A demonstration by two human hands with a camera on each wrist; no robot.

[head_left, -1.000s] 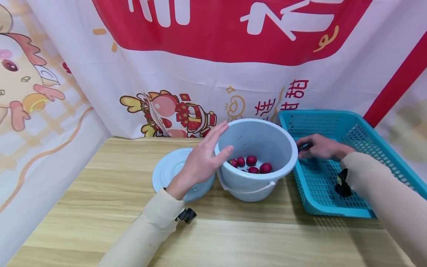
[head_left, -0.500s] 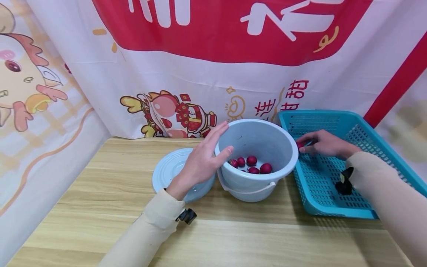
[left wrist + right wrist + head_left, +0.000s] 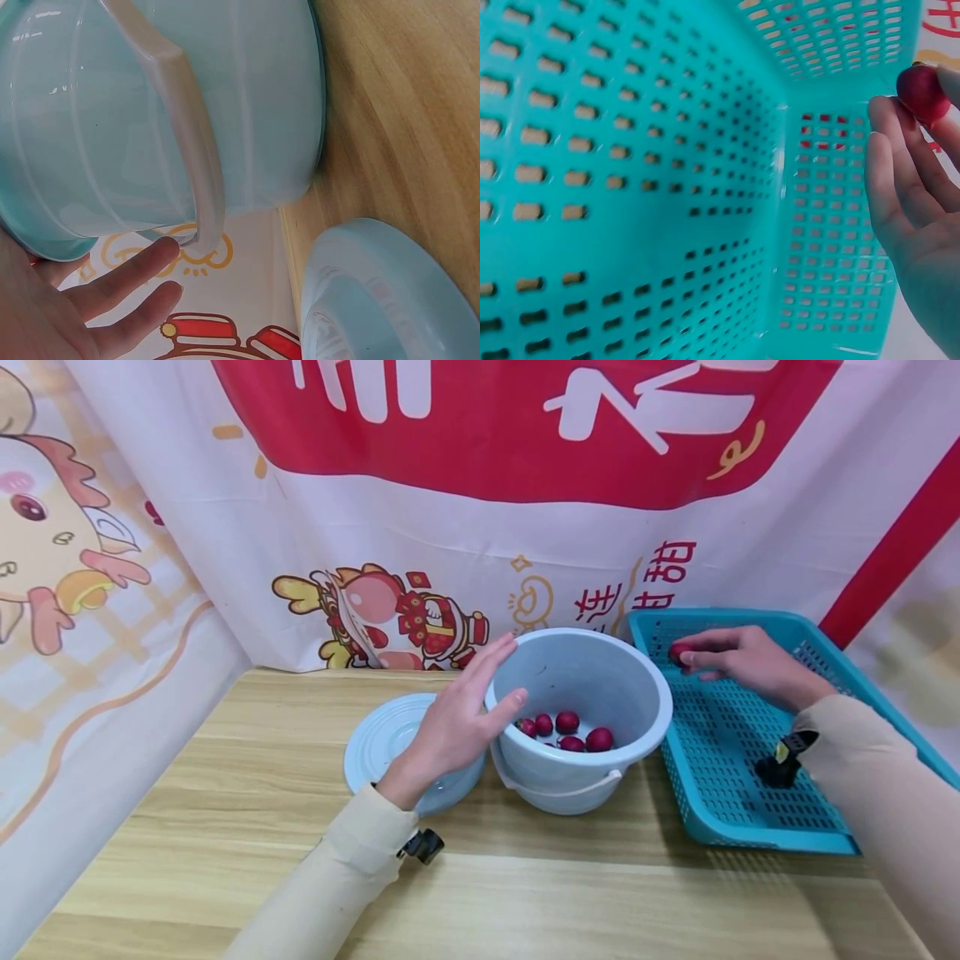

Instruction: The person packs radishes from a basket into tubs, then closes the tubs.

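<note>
My right hand [image 3: 761, 667] pinches a small round red radish [image 3: 922, 94] between thumb and fingers, up over the left part of the teal basket [image 3: 772, 837]. In the right wrist view the radish shows above the basket's perforated side. My left hand [image 3: 456, 718] is at the left rim of the light-blue bucket [image 3: 562, 781], fingers extended and thumb over the rim. Several red radishes [image 3: 598, 739] lie on the bucket's bottom. Seen from the left wrist, the fingers stretch out beside the bucket's wall, under its pale handle [image 3: 191, 127].
A light-blue round lid [image 3: 378, 743] lies on the wooden table [image 3: 225, 827], left of the bucket and partly behind my left wrist. The basket stands close against the bucket's right side. A printed cloth [image 3: 525, 527] hangs at the table's back edge.
My right hand has risen from beside the basket's left wall, bringing up a radish, and is now farther back. The left hand has stayed at the bucket's rim.
</note>
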